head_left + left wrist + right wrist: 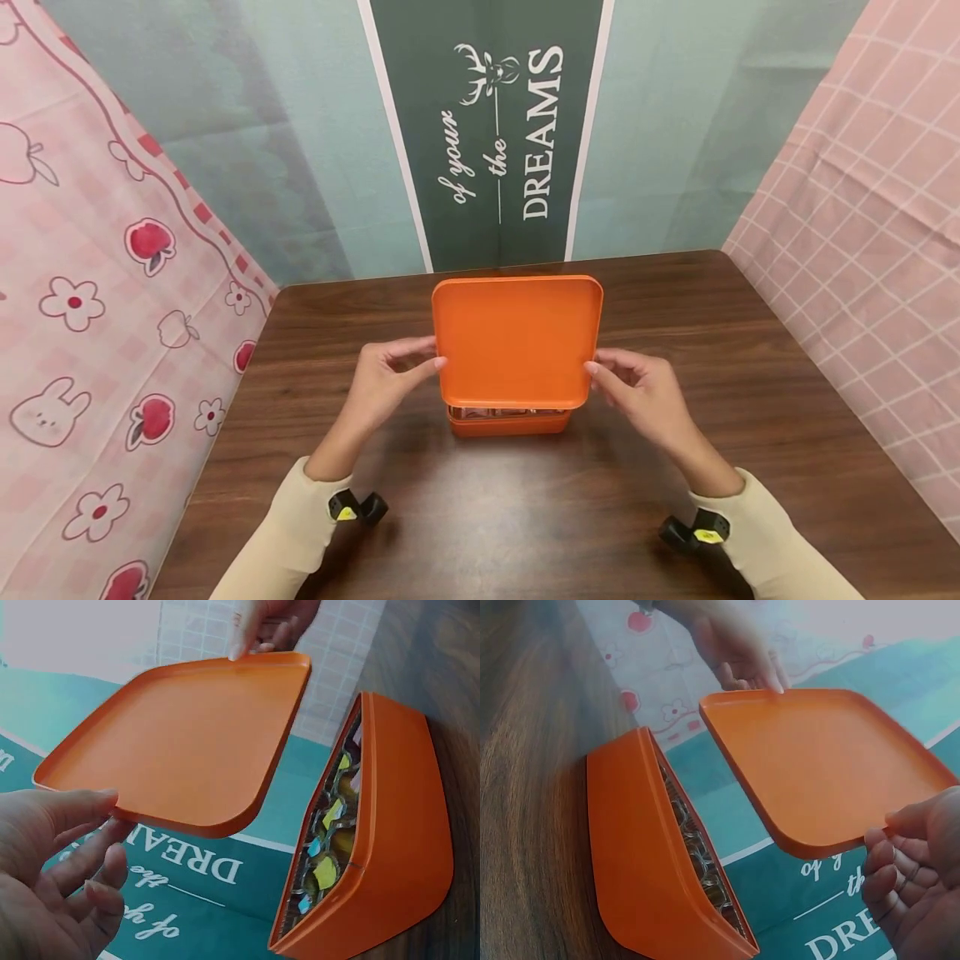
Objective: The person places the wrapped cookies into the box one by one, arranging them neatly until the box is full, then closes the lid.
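An orange box lid (517, 342) is held up and tilted, its hollow inner side towards the head camera. My left hand (386, 375) pinches its left edge between thumb and fingers. At the opposite edge, my right hand (637, 387) pinches it the same way. Below the lid stands the matching orange box (405, 825) on the table, its top uncovered and apart from the lid. Inside, a clear moulded tray (697, 855) shows, with small yellow, blue and pink pieces (325, 872) in the left wrist view. In the head view the lid hides most of the box's opening.
The dark wooden table (510, 517) carries the box near its middle. A green cloth with white lettering (498, 167) hangs behind it. Pink patterned cloth (97, 333) lines the left side, and pink checked cloth (885, 208) the right.
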Motion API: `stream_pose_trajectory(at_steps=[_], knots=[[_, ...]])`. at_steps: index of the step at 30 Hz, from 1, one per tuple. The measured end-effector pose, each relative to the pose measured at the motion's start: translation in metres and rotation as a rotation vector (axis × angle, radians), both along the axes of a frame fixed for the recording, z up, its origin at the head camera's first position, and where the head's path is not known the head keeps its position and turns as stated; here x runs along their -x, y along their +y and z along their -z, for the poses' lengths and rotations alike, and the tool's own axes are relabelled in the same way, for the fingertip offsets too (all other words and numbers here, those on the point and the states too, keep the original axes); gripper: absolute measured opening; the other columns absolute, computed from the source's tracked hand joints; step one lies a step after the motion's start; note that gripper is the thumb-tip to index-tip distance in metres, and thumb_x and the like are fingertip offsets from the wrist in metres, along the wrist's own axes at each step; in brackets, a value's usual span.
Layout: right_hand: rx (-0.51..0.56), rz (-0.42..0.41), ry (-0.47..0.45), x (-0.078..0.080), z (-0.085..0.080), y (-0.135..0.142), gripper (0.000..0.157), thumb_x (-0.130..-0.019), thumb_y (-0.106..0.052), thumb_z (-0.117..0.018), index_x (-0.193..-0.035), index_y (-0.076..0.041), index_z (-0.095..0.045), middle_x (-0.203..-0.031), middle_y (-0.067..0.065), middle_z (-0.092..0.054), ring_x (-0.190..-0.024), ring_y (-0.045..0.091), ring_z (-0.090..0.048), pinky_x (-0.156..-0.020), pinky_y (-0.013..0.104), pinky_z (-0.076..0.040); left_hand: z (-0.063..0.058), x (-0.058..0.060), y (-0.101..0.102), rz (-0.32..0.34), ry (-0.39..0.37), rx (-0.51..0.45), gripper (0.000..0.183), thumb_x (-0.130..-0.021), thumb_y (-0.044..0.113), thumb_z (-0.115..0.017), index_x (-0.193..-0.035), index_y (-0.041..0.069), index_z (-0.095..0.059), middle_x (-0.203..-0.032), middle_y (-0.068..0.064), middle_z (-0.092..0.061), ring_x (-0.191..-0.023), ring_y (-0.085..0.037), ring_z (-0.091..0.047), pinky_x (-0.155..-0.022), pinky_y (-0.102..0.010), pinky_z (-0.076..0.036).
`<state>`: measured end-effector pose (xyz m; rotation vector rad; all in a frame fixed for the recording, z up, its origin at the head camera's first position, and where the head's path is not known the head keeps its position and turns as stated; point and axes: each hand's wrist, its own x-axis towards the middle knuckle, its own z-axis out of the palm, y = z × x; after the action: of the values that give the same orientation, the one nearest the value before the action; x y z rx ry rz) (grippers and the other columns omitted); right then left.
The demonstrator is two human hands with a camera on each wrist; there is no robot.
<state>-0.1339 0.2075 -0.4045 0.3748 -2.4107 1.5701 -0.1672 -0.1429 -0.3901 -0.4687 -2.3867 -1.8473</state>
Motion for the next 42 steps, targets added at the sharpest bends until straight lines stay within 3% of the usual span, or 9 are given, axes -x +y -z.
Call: stream_pose_trajectory(at_steps=[4, 8, 12, 16, 23, 29, 33, 39, 42], knots=[[0.026, -0.007, 0.070, -0.001, 0.001, 0.000, 0.012, -0.090, 0.005, -0.073, -0.101, 0.000, -0.075, -0.066, -0.001, -0.063, -0.049, 0.013, -0.053, -0.044, 0.022, -0.044, -0.003, -0.004, 0.001, -0.046, 0.093, 0.009, 0.027, -0.083, 0.014, -0.086, -0.109, 0.013, -0.081, -0.092, -0.005, -0.072, -0.069, -0.021, -0.055, -0.055, -0.023, -0.044], [0.041, -0.020, 0.147, 0.001, 0.005, 0.001, 0.018, -0.087, 0.008, -0.074, -0.102, -0.002, -0.076, -0.067, 0.007, -0.064, -0.051, 0.012, -0.054, -0.046, 0.019, -0.046, -0.003, -0.007, 0.002, -0.063, 0.101, 0.008, 0.027, -0.082, 0.011, -0.086, -0.109, 0.012, -0.081, -0.086, -0.005, -0.071, -0.066, -0.020, -0.053, -0.053, -0.021, -0.042], [0.029, -0.009, 0.195, 0.002, 0.006, -0.001, 0.023, -0.084, 0.012, -0.075, -0.102, -0.001, -0.076, -0.069, 0.008, -0.067, -0.052, 0.010, -0.056, -0.049, 0.016, -0.049, -0.003, -0.009, 0.002, -0.023, 0.054, -0.070, 0.029, -0.084, 0.005, -0.082, -0.113, 0.007, -0.079, -0.087, -0.012, -0.077, -0.067, -0.027, -0.069, -0.061, -0.027, -0.059], [0.001, -0.006, 0.249, 0.003, 0.008, -0.001, 0.026, -0.081, 0.014, -0.077, -0.103, -0.001, -0.076, -0.071, 0.008, -0.070, -0.054, 0.008, -0.060, -0.054, 0.014, -0.053, -0.002, -0.009, 0.002, 0.012, 0.011, -0.137, 0.029, -0.086, 0.003, -0.079, -0.115, 0.004, -0.077, -0.081, -0.019, -0.076, -0.072, -0.040, -0.073, -0.069, -0.040, -0.063], [-0.134, -0.010, 0.392, 0.006, 0.011, 0.000, 0.029, -0.076, 0.014, -0.080, -0.098, -0.004, -0.075, -0.075, 0.002, -0.072, -0.061, 0.006, -0.062, -0.059, 0.012, -0.053, 0.004, -0.011, 0.000, -0.028, 0.034, -0.034, 0.021, -0.090, 0.015, -0.079, -0.111, 0.010, -0.080, -0.089, -0.010, -0.078, -0.084, -0.030, -0.076, -0.063, -0.028, -0.061], [-0.225, -0.078, 0.490, 0.011, 0.014, 0.001, 0.049, -0.073, 0.015, -0.079, -0.118, -0.006, -0.075, -0.096, 0.002, -0.075, -0.073, 0.007, -0.062, -0.065, 0.013, -0.052, 0.009, -0.011, 0.001, -0.021, 0.092, -0.003, 0.024, -0.092, 0.004, -0.075, -0.115, 0.010, -0.079, -0.112, -0.003, -0.076, -0.104, -0.017, -0.072, -0.082, -0.027, -0.060], [-0.251, -0.106, 0.553, 0.014, 0.017, 0.000, 0.056, -0.073, 0.017, -0.078, -0.124, -0.004, -0.073, -0.101, 0.004, -0.074, -0.075, 0.012, -0.061, -0.065, 0.014, -0.049, 0.014, -0.012, 0.001, -0.043, 0.105, 0.079, 0.031, -0.091, 0.002, -0.075, -0.118, 0.015, -0.077, -0.114, -0.001, -0.074, -0.106, -0.012, -0.071, -0.085, -0.023, -0.057], [-0.301, -0.126, 0.542, 0.019, 0.025, -0.002, 0.060, -0.073, 0.018, -0.080, -0.127, -0.005, -0.072, -0.102, 0.006, -0.072, -0.074, 0.012, -0.057, -0.061, 0.013, -0.044, 0.021, -0.013, 0.001, -0.054, 0.151, 0.178, 0.040, -0.090, -0.005, -0.072, -0.126, 0.013, -0.073, -0.122, -0.008, -0.071, -0.110, -0.020, -0.069, -0.086, -0.032, -0.059], [-0.331, -0.115, 0.558, 0.020, 0.030, -0.002, 0.060, -0.073, 0.016, -0.081, -0.128, -0.007, -0.072, -0.103, 0.006, -0.072, -0.076, 0.013, -0.062, -0.062, 0.016, -0.048, 0.026, -0.013, 0.002, -0.039, 0.164, 0.227, 0.043, -0.091, -0.007, -0.070, -0.130, 0.011, -0.070, -0.127, -0.009, -0.068, -0.112, -0.020, -0.068, -0.088, -0.034, -0.058]])
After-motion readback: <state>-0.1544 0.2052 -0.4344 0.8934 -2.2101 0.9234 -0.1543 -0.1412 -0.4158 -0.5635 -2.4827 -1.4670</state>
